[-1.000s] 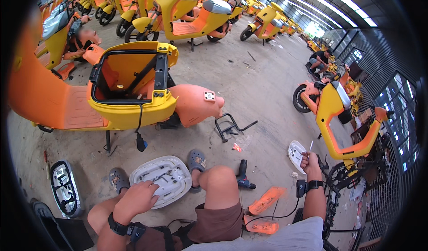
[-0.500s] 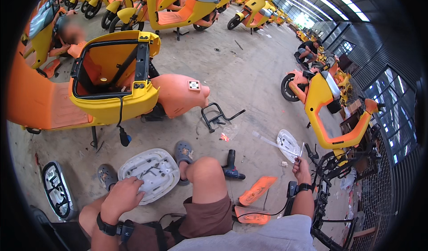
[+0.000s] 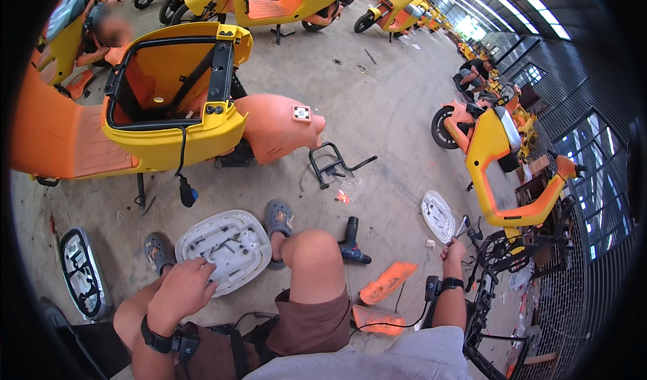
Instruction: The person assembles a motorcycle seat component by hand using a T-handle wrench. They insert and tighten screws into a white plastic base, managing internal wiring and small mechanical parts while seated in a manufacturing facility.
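My left hand (image 3: 180,289) hovers at the near rim of a white oval shell (image 3: 231,270), palm down with its fingers loosely apart and holding nothing. Screws and small dark metal parts lie inside that shell, between my feet. Out to the right, my right hand (image 3: 453,252) is closed around the lower end of a slim silver rod-like piece (image 3: 462,226); its exact kind is too small to make out. Just beyond it on the floor is a second white oval shell (image 3: 438,215).
A yellow-orange scooter (image 3: 178,134) with an uncovered seat bay stands ahead. A power drill (image 3: 354,245), orange panels (image 3: 387,282) and a black tubular bracket (image 3: 331,166) lie on the floor. A scooter frame (image 3: 486,299) is at my right; a person (image 3: 476,75) crouches farther off.
A pale, translucent strip stretching left from my right hand no longer shows. The silver piece now stands up from that fist. My left hand stays by the shell; the view has shifted slightly.
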